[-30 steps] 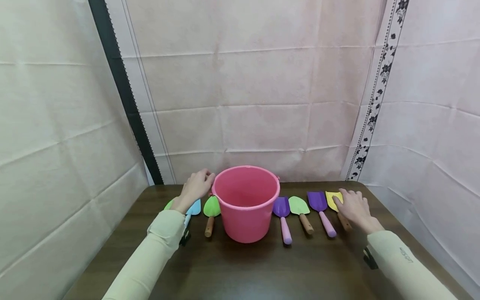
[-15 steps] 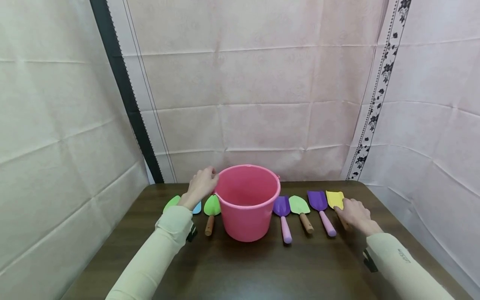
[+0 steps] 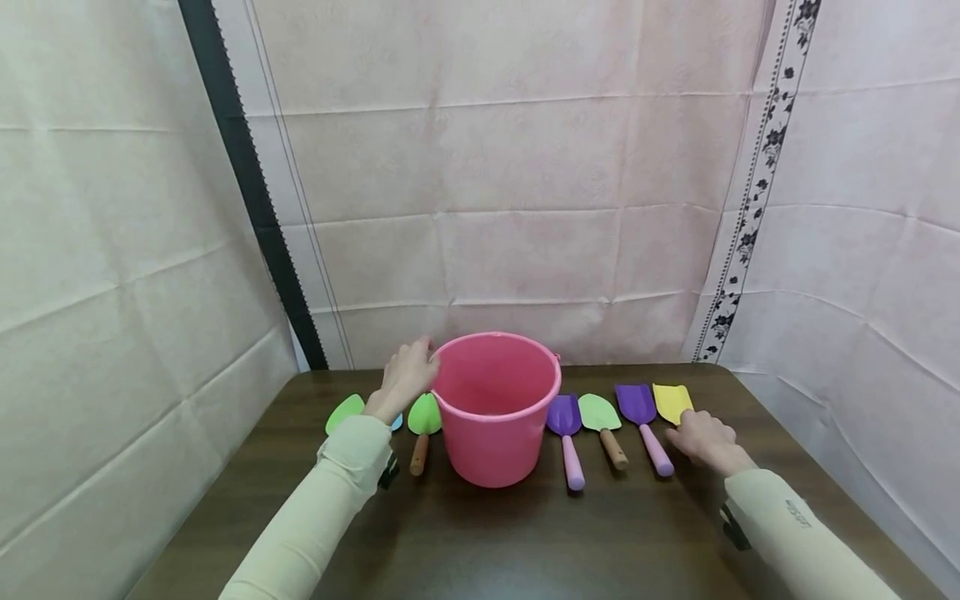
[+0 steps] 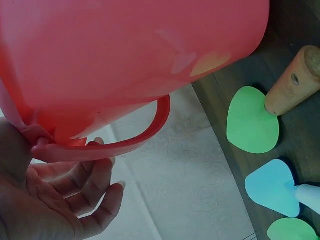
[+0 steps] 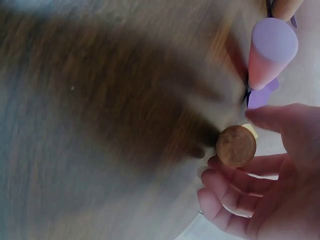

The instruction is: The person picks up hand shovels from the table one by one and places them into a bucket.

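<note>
Shovel (image 3: 672, 402), yellow-bladed, is being straddled by the right hand (image 3: 703, 438) at right of frame.
Its wooden handle (image 5: 236, 146) is being flanked by parted thumb and fingers; no clamping is being shown. Low weight and stiffness are being presumed, mid-handle being favoured over the smoother blade (image 3: 673, 398) for purchase. At centre frame, the pink bucket (image 3: 495, 454) is being flanked on its left by the left hand (image 3: 407, 375); whether it is being gripped cannot be told. Light, slick plastic is being presumed, the rim (image 3: 497, 417) being preferred.
</note>
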Motion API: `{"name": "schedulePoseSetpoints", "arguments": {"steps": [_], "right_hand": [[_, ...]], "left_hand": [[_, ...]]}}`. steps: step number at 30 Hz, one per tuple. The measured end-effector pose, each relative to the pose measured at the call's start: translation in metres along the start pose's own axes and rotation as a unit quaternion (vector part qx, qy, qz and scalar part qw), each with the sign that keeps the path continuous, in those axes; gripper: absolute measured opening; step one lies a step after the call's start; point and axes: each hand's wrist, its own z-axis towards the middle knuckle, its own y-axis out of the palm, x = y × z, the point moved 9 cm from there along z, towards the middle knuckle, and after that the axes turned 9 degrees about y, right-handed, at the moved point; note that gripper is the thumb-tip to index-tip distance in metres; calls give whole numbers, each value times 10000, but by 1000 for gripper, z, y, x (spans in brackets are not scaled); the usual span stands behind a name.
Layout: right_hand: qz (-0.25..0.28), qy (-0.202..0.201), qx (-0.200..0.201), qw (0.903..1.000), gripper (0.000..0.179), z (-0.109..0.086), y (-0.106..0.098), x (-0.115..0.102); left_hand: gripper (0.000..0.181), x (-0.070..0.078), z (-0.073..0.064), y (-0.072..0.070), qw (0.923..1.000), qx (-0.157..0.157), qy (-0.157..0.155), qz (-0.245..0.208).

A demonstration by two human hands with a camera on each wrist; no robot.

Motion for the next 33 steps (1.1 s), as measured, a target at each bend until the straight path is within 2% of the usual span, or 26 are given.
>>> {"name": "schedulePoseSetpoints", "arguments": {"steps": [4,11,21,33], "right_hand": [[-50,105,7,9999,23,-2,-1,2],[-90,79,195,9997,24,0,-1,4],[21,-93,470,9988,26,0,1,4],[-12,-124,507,9986,29,1,0,8]], "left_hand": [[33,1,2,3,10000,-26,-19,15],[26,4,6,4,9992,115,229,319],[25,5,3,2,9990,159,158,393],[24,5,4,4,9987,177,190,432]]}}
